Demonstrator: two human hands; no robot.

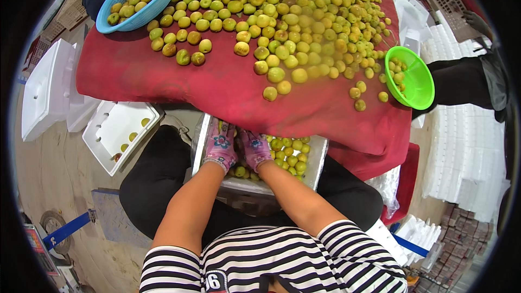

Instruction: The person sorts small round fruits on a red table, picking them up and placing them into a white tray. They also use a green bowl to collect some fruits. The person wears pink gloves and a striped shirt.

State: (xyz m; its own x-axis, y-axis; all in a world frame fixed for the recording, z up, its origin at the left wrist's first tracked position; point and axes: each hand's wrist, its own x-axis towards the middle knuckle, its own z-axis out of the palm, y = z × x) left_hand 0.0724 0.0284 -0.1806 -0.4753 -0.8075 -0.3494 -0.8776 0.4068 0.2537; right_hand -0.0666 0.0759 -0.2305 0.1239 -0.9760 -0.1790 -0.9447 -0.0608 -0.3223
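On my lap, under the overhanging edge of the red cloth (228,89), rests a white foam box (313,167) lined with clear plastic. Small round yellow-green fruits (290,154) fill its right part, and several more show along its near side. My left hand (221,144), in a pink flowered glove, reaches into the box's left part. Beside it, my right hand (255,146) in a matching glove is down among the fruits. Fingertips of both hands are partly hidden in shadow and by the cloth, so whether they grip fruit is unclear.
A large heap of fruits (285,16) covers the table's far part. A blue plastic basket (108,18) and a green basket (421,81) hold fruits. To the left lies a foam box (118,130) with several fruits. A person's dark-clothed leg (460,77) is beyond the green basket.
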